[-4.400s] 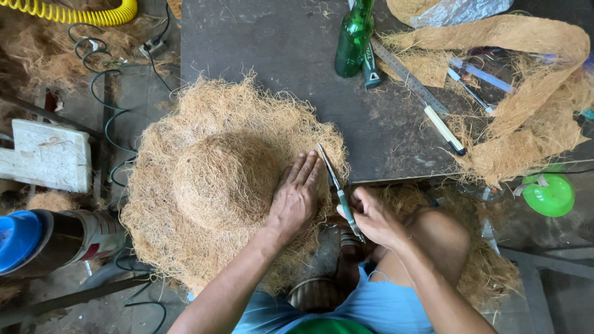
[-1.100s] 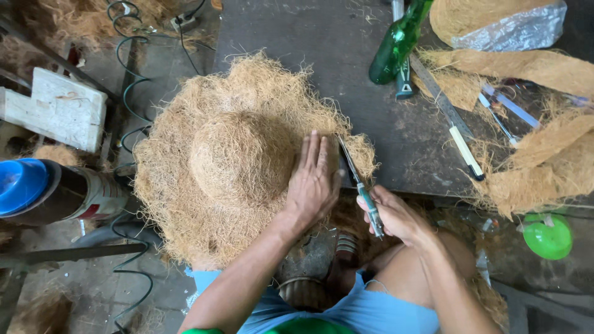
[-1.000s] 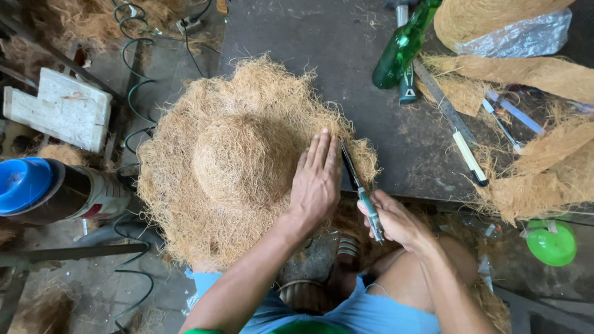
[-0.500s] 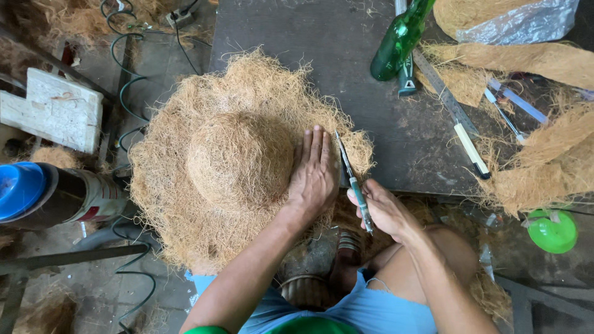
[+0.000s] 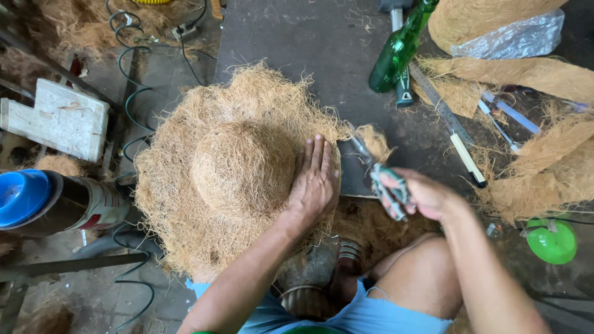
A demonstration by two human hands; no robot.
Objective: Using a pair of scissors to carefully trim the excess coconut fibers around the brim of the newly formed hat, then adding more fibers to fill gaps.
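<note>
Landmark: the coir-fibre hat (image 5: 238, 170), lying crown-up at the near edge of the dark workbench (image 5: 297, 43). Left of the hat stands a blue-capped canister (image 5: 55, 204). The left hand (image 5: 314, 182) lies flat on the hat's right brim, fingers extended and released. Just right of the brim, the right hand (image 5: 424, 195) is clenched around scissors (image 5: 378, 179), blades at a loose fibre tuft. Beyond the hat's right side stands a green glass bottle (image 5: 399, 49).

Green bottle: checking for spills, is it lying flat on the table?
No, the bottle stands on its base on the table, only looking tilted.
</note>
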